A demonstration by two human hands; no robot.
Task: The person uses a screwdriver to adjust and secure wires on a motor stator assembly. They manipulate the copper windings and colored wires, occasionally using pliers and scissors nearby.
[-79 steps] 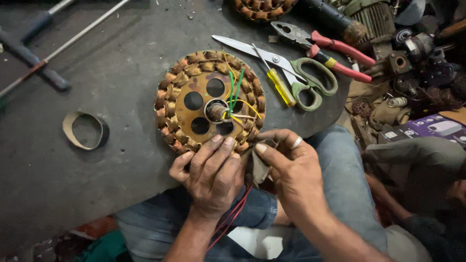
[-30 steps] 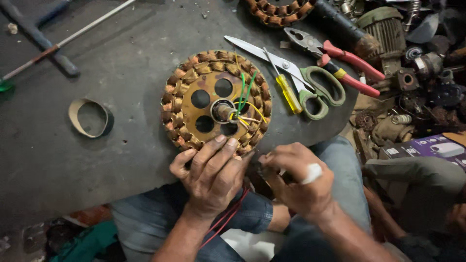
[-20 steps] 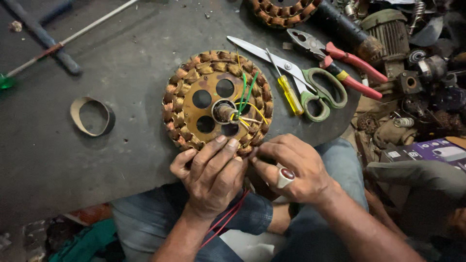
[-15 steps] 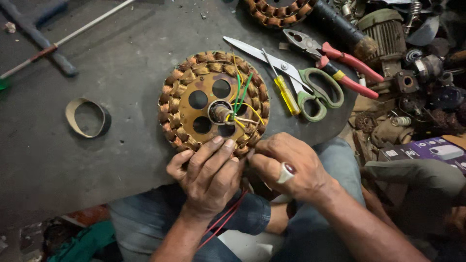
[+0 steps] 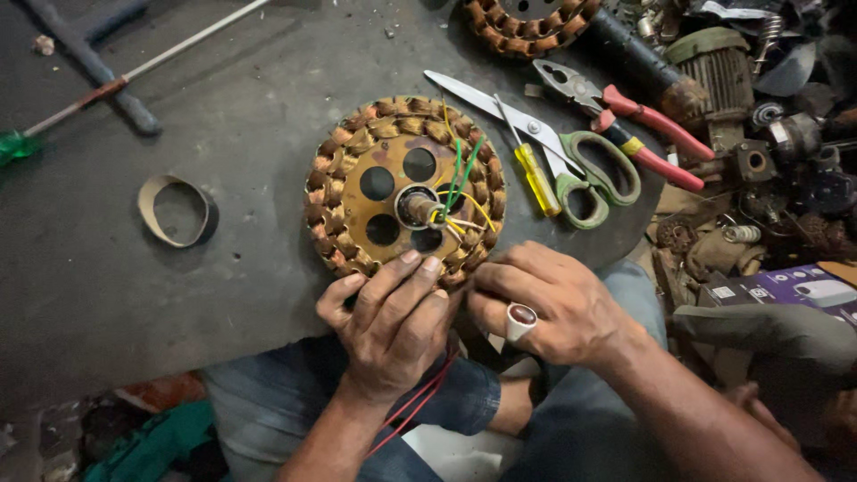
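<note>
A round motor stator (image 5: 350, 207) with copper windings and a brass-coloured holed plate lies flat on the dark table (image 5: 134, 286). Green and yellow wires (image 5: 460, 178) stick up by its centre shaft. My left hand (image 5: 393, 317) grips the stator's near rim, fingertips on the windings and thumb at the edge. Thin red wires (image 5: 420, 403) run from under this hand down over my lap. My right hand (image 5: 553, 303), wearing a ring with a red stone, presses against the near-right rim with curled fingers; what its fingertips pinch is hidden.
Green-handled scissors (image 5: 571, 170), a yellow screwdriver (image 5: 538, 178) and red-handled pliers (image 5: 643, 120) lie right of the stator. A tape ring (image 5: 176, 210) sits to the left. A second stator (image 5: 527, 22) is at the far edge. Motor parts (image 5: 768, 134) pile up at right.
My right hand has turned palm down and closed in against the stator's near rim beside my left hand. The pale strip it held earlier is out of sight.
</note>
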